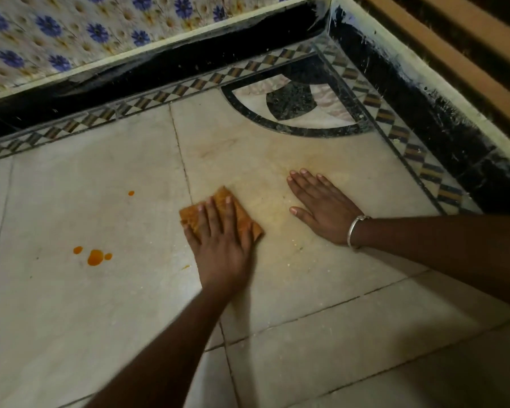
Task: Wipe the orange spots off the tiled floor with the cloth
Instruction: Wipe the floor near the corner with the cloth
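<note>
My left hand point(218, 240) presses flat on an orange-stained cloth point(242, 219) lying on the pale tiled floor point(100, 304), fingers straight over it. My right hand point(321, 207) rests flat on the floor to the right of the cloth, palm down, a silver bangle on its wrist. A cluster of three orange spots point(95, 257) lies to the left of the cloth. One small orange spot point(131, 193) sits farther up. A tiny orange fleck point(185, 267) lies near my left wrist. A faint yellowish smear point(277, 201) covers the tile between my hands.
A black skirting point(159, 75) and a blue-flowered wall point(56, 33) run along the far side. A checkered border strip point(418, 154) and black skirting close the right side, meeting at a corner with a black-and-white inlay point(295, 101). Wooden slats point(468, 45) stand beyond.
</note>
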Demonstrator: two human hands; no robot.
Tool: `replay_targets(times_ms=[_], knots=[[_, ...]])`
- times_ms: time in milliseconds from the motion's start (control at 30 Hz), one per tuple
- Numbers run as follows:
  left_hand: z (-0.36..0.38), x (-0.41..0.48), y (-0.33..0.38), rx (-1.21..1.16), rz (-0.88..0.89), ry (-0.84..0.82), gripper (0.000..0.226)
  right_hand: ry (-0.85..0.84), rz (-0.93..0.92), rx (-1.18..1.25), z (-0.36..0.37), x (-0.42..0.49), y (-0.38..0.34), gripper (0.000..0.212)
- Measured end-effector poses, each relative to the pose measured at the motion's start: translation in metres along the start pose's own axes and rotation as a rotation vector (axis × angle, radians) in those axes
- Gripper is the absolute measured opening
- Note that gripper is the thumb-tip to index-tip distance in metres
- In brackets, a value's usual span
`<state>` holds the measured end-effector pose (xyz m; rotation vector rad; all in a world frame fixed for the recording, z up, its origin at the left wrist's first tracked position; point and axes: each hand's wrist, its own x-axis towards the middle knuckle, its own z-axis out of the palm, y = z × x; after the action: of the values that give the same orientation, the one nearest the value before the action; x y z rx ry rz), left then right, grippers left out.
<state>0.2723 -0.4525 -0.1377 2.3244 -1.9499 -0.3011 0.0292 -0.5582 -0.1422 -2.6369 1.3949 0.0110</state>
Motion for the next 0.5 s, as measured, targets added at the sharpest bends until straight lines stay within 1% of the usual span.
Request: replay_targets(times_ms=[67,133,200,267,300,400,500], knots=[[0.003,-0.045,0.019,-0.033,0.004,-0.037,0.074,0.003,0.001,-0.006,0.0,-0.001,-0.001,0.077],[0.011,-0.064,0.039,-0.031,0.085,-0.064,0.074,0.008,0.002,-0.019,-0.001,0.0,-0.002,0.08],[0.014,-0.046,0.045,0.013,0.175,-0.043,0.076,0.013,0.002,-0.033,0.0,0.002,-0.002,0.081],[0.01,-0.005,0.038,0.06,0.272,-0.036,0.079,0.012,-0.001,-0.032,0.0,0.003,-0.002,0.08],[0.007,0.016,0.031,0.069,0.288,-0.044,0.081,0.008,-0.003,-0.028,0.0,0.002,-0.002,0.08],[-0.01,0.06,0.006,0.032,0.207,-0.052,0.084,0.002,-0.003,-0.032,0.0,0.001,-0.002,0.079],[-0.018,0.066,-0.027,0.013,0.091,-0.05,0.082,-0.015,-0.003,-0.024,-0.003,0.001,-0.003,0.08]])
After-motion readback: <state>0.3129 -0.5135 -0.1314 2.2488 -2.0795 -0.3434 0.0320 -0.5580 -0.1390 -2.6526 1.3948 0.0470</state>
